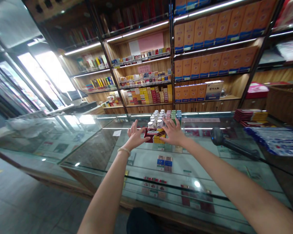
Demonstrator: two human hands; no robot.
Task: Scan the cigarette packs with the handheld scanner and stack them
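Observation:
A small stack of flat red-and-yellow snack packets (155,133) sits above the glass counter, with what looks like brown bars printed on the top one. At its left end, my left hand (135,135) grips with thumb and forefinger while the other fingers spread away. My right hand (173,131) takes the right end, its thumb on the near side and its fingers reaching forward. Just behind the stack stand several small white-capped bottles (157,117), partly covered by my right fingers. Green and blue containers (175,114) stand beside them.
The glass counter (92,143) displays boxes (164,162) inside. On the right are a black scanner-like device (230,143) with a cable, blue-and-white packets (273,139) and more red-and-yellow packets (251,114). Shelves with orange boxes (210,27) line the back wall.

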